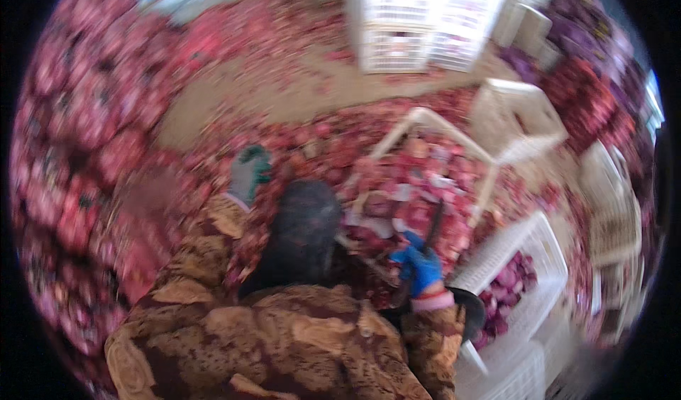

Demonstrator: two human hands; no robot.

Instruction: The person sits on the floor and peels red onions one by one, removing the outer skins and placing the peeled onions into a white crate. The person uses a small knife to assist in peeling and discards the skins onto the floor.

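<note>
My right hand (420, 266), in a blue glove, grips a dark-bladed knife (437, 224) that points up and away from me. It is over the near side of a pale plastic crate (481, 195) filled with red onions and bits of skin (420, 182). To the left, my left hand (249, 175) wears a grey and green glove and is over the onion-covered ground. Its fingers look bent, but blur hides whether anything is in them. Between my hands is my dark-covered knee (306, 230).
A white crate (550, 272) with purple onions (508, 280) tilts at my right. Another crate (516, 115) lies beyond the filled one, and stacked white crates (396, 49) stand at the back. Red onion sacks (101, 107) are piled along the left; purple sacks (580, 27) rise at the far right.
</note>
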